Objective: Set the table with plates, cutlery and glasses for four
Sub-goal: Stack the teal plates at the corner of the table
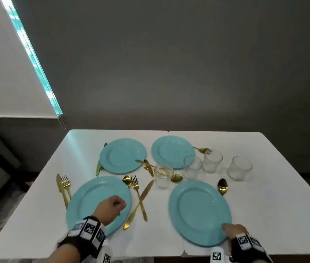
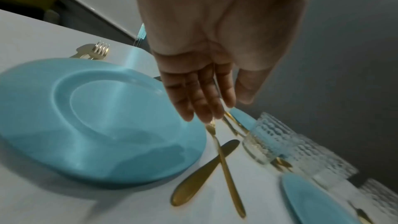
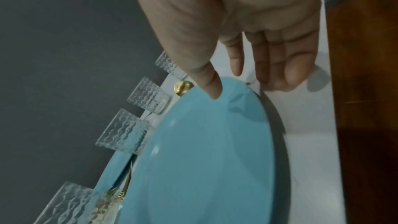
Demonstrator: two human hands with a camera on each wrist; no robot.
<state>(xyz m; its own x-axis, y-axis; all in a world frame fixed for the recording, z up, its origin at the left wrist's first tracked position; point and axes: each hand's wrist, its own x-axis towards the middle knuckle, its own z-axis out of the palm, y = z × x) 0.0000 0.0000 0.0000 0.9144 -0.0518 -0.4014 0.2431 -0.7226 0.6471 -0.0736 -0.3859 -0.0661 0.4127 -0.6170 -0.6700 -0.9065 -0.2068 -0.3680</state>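
Note:
Four teal plates lie on the white table. My left hand hovers over the near-left plate, fingers loosely curled and holding nothing; the left wrist view shows the hand above that plate's right rim. My right hand pinches the near edge of the near-right plate. In the right wrist view the thumb presses on top of the plate's rim, with the fingers past its edge. A gold fork and knife lie crossed between the near plates.
Two far plates have gold cutlery beside them. Several clear glasses cluster at centre right, one near the middle. A knife and fork lie left of the near-left plate, and a spoon sits beyond the near-right plate.

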